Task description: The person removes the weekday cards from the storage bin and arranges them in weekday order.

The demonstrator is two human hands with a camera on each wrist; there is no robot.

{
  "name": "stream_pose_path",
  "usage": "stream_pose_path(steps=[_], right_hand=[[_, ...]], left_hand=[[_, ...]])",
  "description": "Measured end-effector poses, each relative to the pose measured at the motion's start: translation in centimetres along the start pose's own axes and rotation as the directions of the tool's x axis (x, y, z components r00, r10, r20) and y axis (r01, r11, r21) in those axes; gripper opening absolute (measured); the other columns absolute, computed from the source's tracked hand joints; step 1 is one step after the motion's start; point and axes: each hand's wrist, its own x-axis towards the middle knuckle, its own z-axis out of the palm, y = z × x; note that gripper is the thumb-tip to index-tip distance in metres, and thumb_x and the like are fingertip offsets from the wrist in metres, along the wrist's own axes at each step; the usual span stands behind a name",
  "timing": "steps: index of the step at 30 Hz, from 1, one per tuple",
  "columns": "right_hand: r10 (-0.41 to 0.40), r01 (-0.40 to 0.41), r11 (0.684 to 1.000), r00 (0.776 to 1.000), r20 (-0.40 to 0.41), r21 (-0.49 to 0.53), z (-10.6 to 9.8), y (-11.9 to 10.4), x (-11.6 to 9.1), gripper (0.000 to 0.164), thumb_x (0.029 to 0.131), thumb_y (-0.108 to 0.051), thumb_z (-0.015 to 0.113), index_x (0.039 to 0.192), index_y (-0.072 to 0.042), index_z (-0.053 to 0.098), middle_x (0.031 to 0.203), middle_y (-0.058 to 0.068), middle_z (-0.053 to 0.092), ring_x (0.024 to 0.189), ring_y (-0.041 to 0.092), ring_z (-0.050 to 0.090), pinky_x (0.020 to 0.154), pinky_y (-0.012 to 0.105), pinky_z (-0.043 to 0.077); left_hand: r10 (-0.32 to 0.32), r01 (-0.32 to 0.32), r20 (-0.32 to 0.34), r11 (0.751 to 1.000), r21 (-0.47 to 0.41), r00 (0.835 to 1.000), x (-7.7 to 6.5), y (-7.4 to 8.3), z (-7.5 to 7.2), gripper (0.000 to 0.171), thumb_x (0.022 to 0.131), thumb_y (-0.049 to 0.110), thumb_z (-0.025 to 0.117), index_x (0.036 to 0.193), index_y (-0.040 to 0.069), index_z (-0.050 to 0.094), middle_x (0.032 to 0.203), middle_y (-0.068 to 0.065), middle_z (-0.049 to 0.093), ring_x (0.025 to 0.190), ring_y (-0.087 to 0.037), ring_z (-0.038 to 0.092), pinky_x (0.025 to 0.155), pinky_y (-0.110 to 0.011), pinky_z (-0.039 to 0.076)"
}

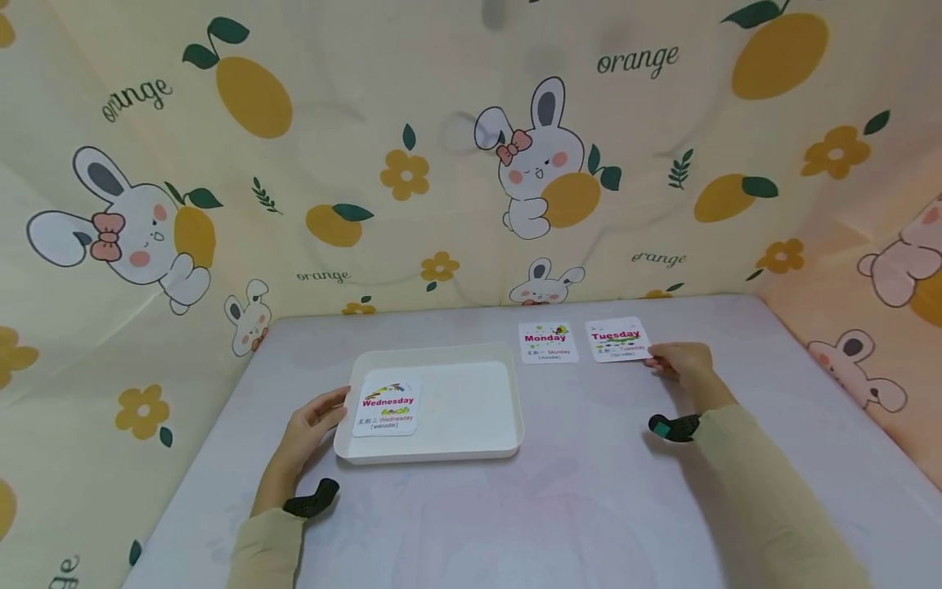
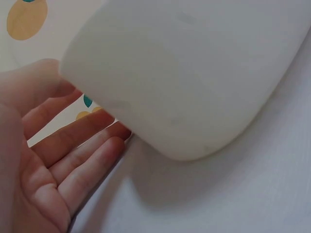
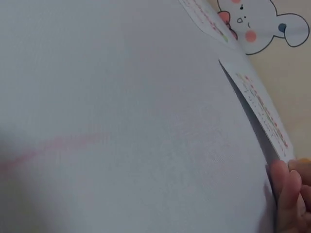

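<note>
My right hand [image 1: 684, 370] pinches the lower right corner of the white "Tuesday" card [image 1: 616, 339] between thumb and fingers. In the right wrist view that card [image 3: 260, 109] is tilted, with a dark shadow under its near edge, and the fingertips [image 3: 290, 187] meet at its corner. My left hand [image 1: 305, 429] rests against the left side of a white tray [image 1: 459, 442], its fingers loosely extended. The left wrist view has the thumb and fingertips at the edge of the tray [image 2: 184, 87]. Inside the tray, on its left side, lies a "Wednesday" card [image 1: 387, 407].
A "Monday" card [image 1: 548, 343] lies on the table just left of the "Tuesday" card, behind the tray's right corner. The pale table [image 1: 574, 507] meets a cloth backdrop [image 1: 441, 98] printed with rabbits and oranges. Dark wrist straps [image 1: 312, 499] are on both arms.
</note>
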Motion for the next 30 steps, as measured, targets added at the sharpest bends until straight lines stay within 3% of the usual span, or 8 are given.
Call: stream_pose_path(steps=[11,23,30], right_hand=[[-0.015,0.023,0.995,0.997,-0.08,0.096,0.77,0.31,0.17,0.05,0.09,-0.014,0.065,0.136,-0.001,0.051,0.052,-0.012,0.059,0.052,0.0,0.064,0.062,0.015,0.056],[-0.001,0.002,1.0,0.995,-0.101,0.008,0.81,0.27,0.03,0.057,0.089,-0.025,0.067,0.139,-0.004,0.049,0.053,-0.011,0.059,0.052,0.001,0.063,0.061,0.014,0.055],[-0.036,0.038,0.999,0.997,-0.063,0.025,0.57,0.11,0.03,0.037,0.086,-0.017,0.07,0.116,-0.001,0.057,0.047,-0.008,0.061,0.047,0.002,0.063,0.055,0.017,0.056]], left_hand=[[-0.016,0.016,-0.001,1.0,0.0,1.0,-0.05,0.12,-0.16,0.053,0.096,0.032,0.059,0.141,0.009,0.047,0.151,-0.014,0.044,0.104,0.018,0.052,0.089,-0.002,0.043],[-0.001,0.002,0.011,1.0,-0.015,1.0,-0.15,0.15,0.14,0.05,0.096,0.028,0.058,0.141,0.008,0.047,0.151,-0.014,0.044,0.105,0.015,0.053,0.09,-0.003,0.043],[-0.004,0.004,0.007,1.0,-0.016,1.0,-0.15,0.11,0.04,0.05,0.097,0.028,0.058,0.141,0.007,0.046,0.15,-0.015,0.045,0.105,0.014,0.053,0.09,-0.002,0.042]])
